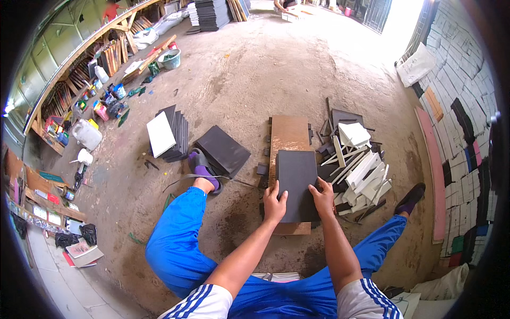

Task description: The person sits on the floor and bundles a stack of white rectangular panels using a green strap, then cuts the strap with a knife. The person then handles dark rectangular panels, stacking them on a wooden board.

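A small stack of black rectangular sheets [296,181] lies on a long brown wooden board [289,133] between my spread legs. My left hand [275,203] grips the left edge of the sheets, thumb on top. On the opposite edge, my right hand [322,198] holds them the same way. What the sheets are made of I cannot tell. Beside my left foot sits another pile of black sheets [223,151]. Farther left, a leaning row of black sheets has a white sheet [160,135] at its front.
White and black offcut strips [366,173] are heaped right of the board. Bundled pale blocks [451,127] are stacked along the right wall. Bottles, cans and a grey bucket [170,59] stand at the left. A tall dark stack [212,15] and a person [287,4] are at the back.
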Demonstrator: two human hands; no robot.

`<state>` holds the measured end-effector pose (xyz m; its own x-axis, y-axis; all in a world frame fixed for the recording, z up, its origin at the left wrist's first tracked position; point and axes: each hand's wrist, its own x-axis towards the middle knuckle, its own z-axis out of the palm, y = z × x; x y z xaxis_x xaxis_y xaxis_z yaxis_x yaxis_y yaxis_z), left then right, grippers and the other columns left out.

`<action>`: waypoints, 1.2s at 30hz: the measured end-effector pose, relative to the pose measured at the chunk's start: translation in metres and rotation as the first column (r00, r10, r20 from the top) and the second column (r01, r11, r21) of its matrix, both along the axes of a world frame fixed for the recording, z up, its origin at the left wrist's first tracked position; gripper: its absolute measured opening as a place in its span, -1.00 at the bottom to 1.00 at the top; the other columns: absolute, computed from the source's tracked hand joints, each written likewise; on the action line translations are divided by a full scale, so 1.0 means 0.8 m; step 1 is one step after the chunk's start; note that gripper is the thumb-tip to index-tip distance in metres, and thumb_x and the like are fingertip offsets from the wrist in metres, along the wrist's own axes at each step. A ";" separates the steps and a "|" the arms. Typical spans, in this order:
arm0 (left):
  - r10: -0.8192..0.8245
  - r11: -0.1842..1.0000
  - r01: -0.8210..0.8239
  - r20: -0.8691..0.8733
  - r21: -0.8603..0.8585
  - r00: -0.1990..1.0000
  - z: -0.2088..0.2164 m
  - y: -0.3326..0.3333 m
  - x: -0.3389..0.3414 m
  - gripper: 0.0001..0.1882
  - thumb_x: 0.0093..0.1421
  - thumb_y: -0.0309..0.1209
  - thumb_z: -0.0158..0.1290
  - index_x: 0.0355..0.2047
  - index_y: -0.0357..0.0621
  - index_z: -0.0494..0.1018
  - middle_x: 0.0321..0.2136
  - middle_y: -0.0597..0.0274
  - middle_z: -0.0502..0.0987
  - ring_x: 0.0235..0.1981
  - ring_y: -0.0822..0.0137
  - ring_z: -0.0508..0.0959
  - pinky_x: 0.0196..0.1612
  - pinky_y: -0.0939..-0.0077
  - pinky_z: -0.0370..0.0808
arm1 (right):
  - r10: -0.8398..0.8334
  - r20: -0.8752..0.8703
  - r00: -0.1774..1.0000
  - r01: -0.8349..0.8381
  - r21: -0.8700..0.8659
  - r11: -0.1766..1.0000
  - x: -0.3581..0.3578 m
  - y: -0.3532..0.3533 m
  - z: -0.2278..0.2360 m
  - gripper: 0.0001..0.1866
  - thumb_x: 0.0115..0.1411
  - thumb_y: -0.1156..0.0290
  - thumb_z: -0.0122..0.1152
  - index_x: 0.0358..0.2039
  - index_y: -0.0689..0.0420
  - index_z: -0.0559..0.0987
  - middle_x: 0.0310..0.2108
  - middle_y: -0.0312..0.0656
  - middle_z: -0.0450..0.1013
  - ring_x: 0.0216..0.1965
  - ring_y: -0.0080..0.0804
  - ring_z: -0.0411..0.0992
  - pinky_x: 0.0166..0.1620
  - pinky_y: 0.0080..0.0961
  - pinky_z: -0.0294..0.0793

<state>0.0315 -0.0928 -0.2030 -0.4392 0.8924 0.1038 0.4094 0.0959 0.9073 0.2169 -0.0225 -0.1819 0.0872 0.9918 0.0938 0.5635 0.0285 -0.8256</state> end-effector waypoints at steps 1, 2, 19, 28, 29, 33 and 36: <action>0.001 1.000 -0.001 -0.025 0.011 1.000 -0.004 0.001 0.004 -0.37 0.31 -0.26 0.22 0.33 -0.21 0.39 0.04 -0.10 0.47 0.10 -0.06 0.49 0.20 0.20 0.44 | -0.002 -0.017 1.000 0.002 -0.009 1.000 0.004 0.001 -0.006 -0.39 0.13 0.29 0.53 0.18 0.21 0.59 -0.17 -0.09 0.50 -0.09 -0.23 0.48 0.02 -0.33 0.47; 0.003 1.000 -0.002 -0.050 0.023 0.999 -0.009 0.003 0.007 -0.37 0.31 -0.26 0.22 0.34 -0.21 0.38 0.07 -0.12 0.46 0.13 -0.06 0.48 0.23 0.18 0.41 | -0.003 -0.034 0.999 0.003 -0.017 1.000 0.007 0.002 -0.012 -0.38 0.12 0.28 0.54 0.18 0.21 0.60 -0.19 -0.09 0.48 -0.09 -0.22 0.47 0.03 -0.32 0.46; 0.013 1.000 -0.012 0.105 -0.013 0.994 -0.023 0.022 0.005 -0.35 0.31 -0.30 0.20 0.34 -0.33 0.33 0.25 -0.28 0.43 0.28 -0.11 0.45 0.31 0.20 0.39 | 0.023 -0.001 1.000 -0.023 -0.073 0.997 -0.002 0.024 -0.025 -0.36 0.14 0.24 0.54 0.22 0.15 0.58 -0.10 -0.04 0.51 0.02 -0.12 0.53 0.11 -0.29 0.47; -0.018 0.996 0.034 0.187 -0.080 0.982 -0.016 0.019 0.006 -0.31 0.33 -0.26 0.20 0.36 -0.36 0.28 0.31 -0.23 0.39 0.35 -0.03 0.40 0.36 0.25 0.33 | 0.015 0.037 0.999 -0.010 -0.126 0.992 0.000 0.023 -0.028 -0.33 0.16 0.18 0.52 0.24 0.14 0.56 -0.05 0.01 0.51 0.06 -0.07 0.53 0.12 -0.24 0.47; -0.014 0.996 0.032 0.198 -0.088 0.980 -0.014 0.018 0.005 -0.31 0.33 -0.25 0.20 0.36 -0.35 0.29 0.31 -0.22 0.39 0.35 -0.03 0.40 0.36 0.24 0.33 | 0.017 0.062 0.998 -0.008 -0.146 0.989 -0.003 0.020 -0.019 -0.33 0.16 0.17 0.51 0.25 0.13 0.55 -0.04 0.02 0.51 0.05 -0.05 0.52 0.12 -0.22 0.47; 0.043 0.999 -0.039 0.203 -0.027 0.978 -0.037 0.018 -0.014 -0.33 0.31 -0.17 0.23 0.30 -0.35 0.38 0.22 -0.26 0.48 0.25 -0.08 0.49 0.30 0.20 0.40 | -0.034 0.446 0.894 -0.007 0.089 0.996 -0.033 0.013 0.027 -0.41 0.19 0.20 0.45 0.20 0.11 0.56 -0.04 0.01 0.51 0.00 0.01 0.48 0.07 -0.15 0.45; 0.156 0.985 -0.132 0.255 -0.111 0.954 -0.054 0.023 -0.057 -0.35 0.32 -0.12 0.21 0.28 -0.30 0.42 0.19 -0.22 0.52 0.23 -0.05 0.52 0.29 0.19 0.41 | -0.009 0.455 0.890 -0.148 0.307 0.940 -0.076 0.018 0.053 -0.48 0.19 0.25 0.42 0.15 0.10 0.57 -0.05 -0.03 0.52 -0.02 0.00 0.47 0.05 -0.15 0.44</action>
<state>-0.0140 -0.0742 -0.2463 -0.5646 0.8179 -0.1110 0.1346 0.2239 0.9653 0.1561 -0.0083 -0.1392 -0.1097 0.8994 0.4230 0.8530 0.3036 -0.4244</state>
